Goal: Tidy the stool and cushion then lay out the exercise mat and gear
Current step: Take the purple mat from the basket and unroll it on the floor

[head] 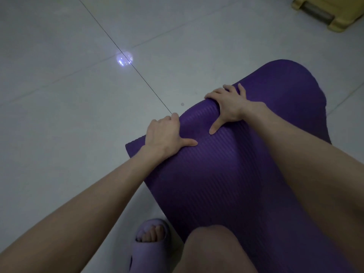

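Pale tiled floor (59, 115) fills the left side, with a round glare of light (124, 59) sitting on a dark grout line. Lower down, a lilac slipper (149, 241) with bare toes showing stands on the tiles, just beside the mat's left edge. The left hand (167, 136) holds the left end of the roll – fingers bent over its far side, thumb stretched flat along the ribbed surface. The purple exercise mat (226, 174) lies on the floor, partly unrolled, with its rolled part at the far end under both hands. The right hand (230, 107) grips the roll further right, fingers spread and curved over its crest, thumb splayed back. In the top right corner, well apart, stands a yellow stool (325, 12) – cut off by the frame.
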